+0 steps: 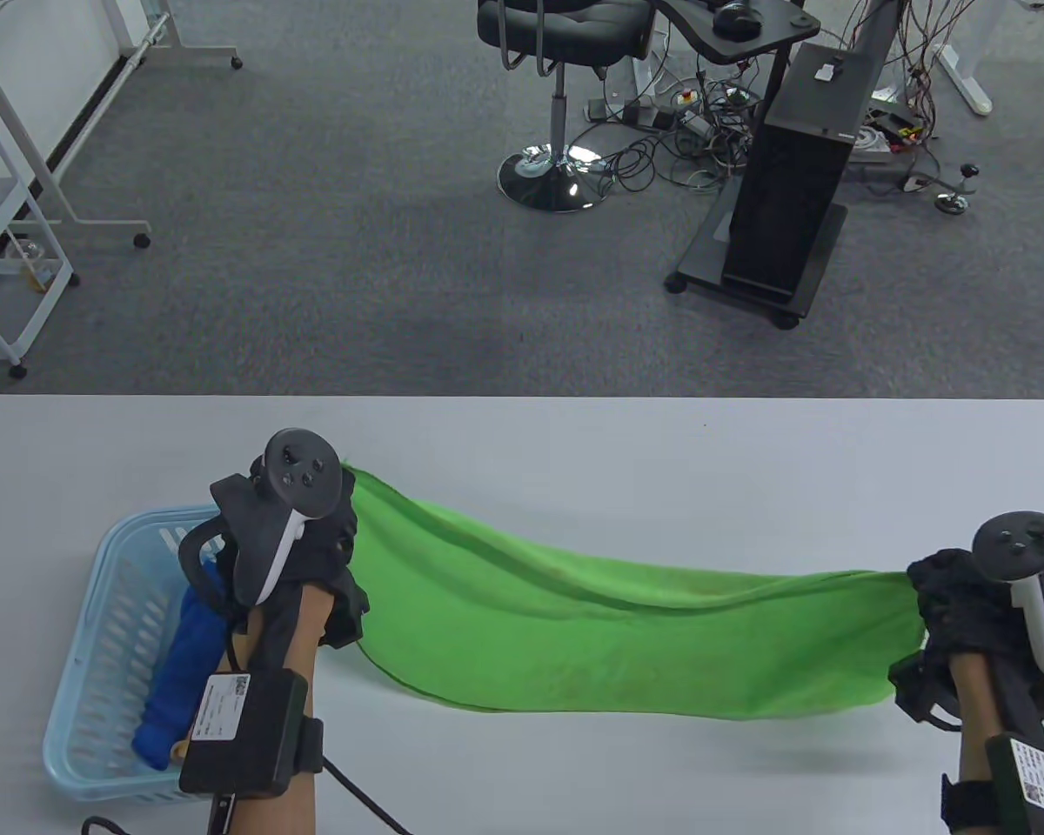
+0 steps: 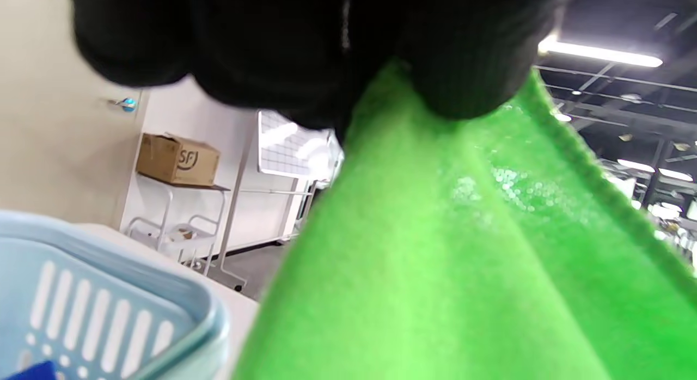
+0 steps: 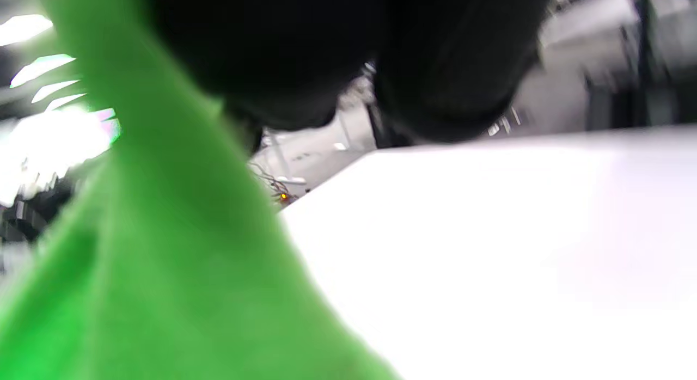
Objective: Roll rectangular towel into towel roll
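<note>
A bright green rectangular towel [image 1: 626, 622] hangs stretched between my two hands above the white table [image 1: 574, 435], sagging in the middle. My left hand [image 1: 335, 557] grips its left end; in the left wrist view the gloved fingers [image 2: 457, 69] pinch the green towel [image 2: 435, 260]. My right hand [image 1: 940, 609] grips its right end; in the right wrist view the fingers [image 3: 261, 69] hold the towel [image 3: 136, 260] above the table [image 3: 517, 260]. The towel is unrolled.
A light blue plastic basket [image 1: 104, 644] stands at the left front of the table, under my left forearm, with a rolled blue towel [image 1: 178, 670] in it; its rim shows in the left wrist view [image 2: 136, 293]. Beyond the far edge is carpet with a chair and cart.
</note>
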Tool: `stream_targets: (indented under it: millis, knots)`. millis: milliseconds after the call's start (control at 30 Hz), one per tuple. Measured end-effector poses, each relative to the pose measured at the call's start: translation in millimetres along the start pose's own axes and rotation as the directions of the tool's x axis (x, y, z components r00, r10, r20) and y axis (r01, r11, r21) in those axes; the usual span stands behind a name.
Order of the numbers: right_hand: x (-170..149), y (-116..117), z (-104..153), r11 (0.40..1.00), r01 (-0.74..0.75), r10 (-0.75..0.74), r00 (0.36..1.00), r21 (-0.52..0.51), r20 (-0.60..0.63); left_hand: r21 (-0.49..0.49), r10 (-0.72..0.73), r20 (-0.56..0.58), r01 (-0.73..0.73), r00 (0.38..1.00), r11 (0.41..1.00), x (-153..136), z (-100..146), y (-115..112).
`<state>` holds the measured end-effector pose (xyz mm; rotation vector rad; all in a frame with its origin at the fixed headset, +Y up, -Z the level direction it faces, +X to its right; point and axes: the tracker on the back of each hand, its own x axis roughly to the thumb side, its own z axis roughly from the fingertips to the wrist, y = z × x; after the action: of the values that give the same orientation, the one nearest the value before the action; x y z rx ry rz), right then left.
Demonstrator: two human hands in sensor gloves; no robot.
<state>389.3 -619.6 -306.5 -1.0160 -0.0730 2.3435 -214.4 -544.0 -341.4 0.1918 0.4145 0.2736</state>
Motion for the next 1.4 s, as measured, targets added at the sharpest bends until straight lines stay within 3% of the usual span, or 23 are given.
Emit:
stream_targets:
  millis: [33, 100, 267, 367, 467, 533, 567, 633, 667, 733, 800, 867, 1033, 1167, 1400]
  knots:
    - [-1.5, 3.7, -6.2, 0.991, 0.114, -0.110, 0.992, 0.067, -0.055, 0.002, 0.031, -0.008, -0.031, 0.999, 1.000, 2.8, -6.0, -1.0]
    - [0.8, 7.3, -14.6, 0.973, 0.200, -0.195, 0.979, 0.118, -0.058, 0.004, 0.135, -0.022, -0.135, 0.991, 0.991, 6.1, -16.3, -2.4]
    - [16.8, 5.4, -24.7, 0.918, 0.388, -0.391, 0.920, 0.088, 0.019, 0.011, 0.462, -0.078, -0.463, 0.883, 0.886, 11.5, -36.0, 0.3]
    - [21.4, -4.0, -23.7, 0.859, 0.512, -0.511, 0.856, 0.006, 0.074, -0.003, 0.552, -0.008, -0.552, 0.834, 0.834, 17.3, -34.9, 5.2]
    - [15.3, -21.8, -18.9, 0.818, 0.574, -0.554, 0.805, -0.040, 0.212, 0.015, 0.644, 0.079, -0.646, 0.761, 0.763, 7.6, -28.2, 12.7]
    - [1.3, -27.9, -17.0, 0.791, 0.612, -0.592, 0.766, 0.000, 0.249, 0.013, 0.690, 0.151, -0.699, 0.708, 0.715, -5.6, -19.9, 12.7]
    - [-6.9, -27.0, -16.6, 0.777, 0.628, -0.618, 0.751, 0.040, 0.230, 0.027, 0.680, 0.170, -0.693, 0.713, 0.720, -10.5, -15.4, 11.7]
    - [-38.0, -17.5, -13.3, 0.747, 0.656, -0.665, 0.731, 0.112, 0.152, 0.048, 0.529, 0.168, -0.543, 0.832, 0.838, -27.7, 0.5, 2.4]
    - [-47.8, -12.9, -12.2, 0.756, 0.645, -0.654, 0.742, 0.110, 0.148, 0.035, 0.482, 0.158, -0.493, 0.862, 0.869, -31.8, 5.3, -2.5]
    - [-75.8, 3.9, -7.0, 0.834, 0.536, -0.549, 0.828, 0.128, 0.114, -0.035, 0.309, 0.093, -0.307, 0.946, 0.951, -42.1, 21.8, -19.5]
    - [-95.0, 17.5, -1.8, 0.901, 0.410, -0.428, 0.892, 0.139, 0.147, -0.014, 0.094, 0.072, -0.093, 0.993, 0.996, -47.5, 33.7, -32.1]
    - [-104.0, 23.7, 3.1, 0.937, 0.332, -0.345, 0.927, 0.105, 0.149, -0.079, -0.025, 0.059, 0.030, 0.998, 0.996, -49.4, 41.0, -41.2]
    - [-93.2, 21.2, 7.7, 0.996, 0.074, -0.081, 0.976, 0.042, 0.203, -0.120, -0.172, 0.053, 0.178, 0.984, 0.977, -44.3, 49.8, -51.3]
    - [-77.3, 25.4, 4.5, 0.994, -0.096, 0.108, 0.964, -0.058, 0.241, -0.115, -0.305, 0.065, 0.311, 0.950, 0.943, -32.4, 47.1, -60.7]
    - [-61.9, 50.1, -15.7, 0.968, -0.238, 0.249, 0.946, -0.077, 0.208, -0.152, -0.551, 0.087, 0.558, 0.830, 0.816, -1.6, 34.0, -87.1]
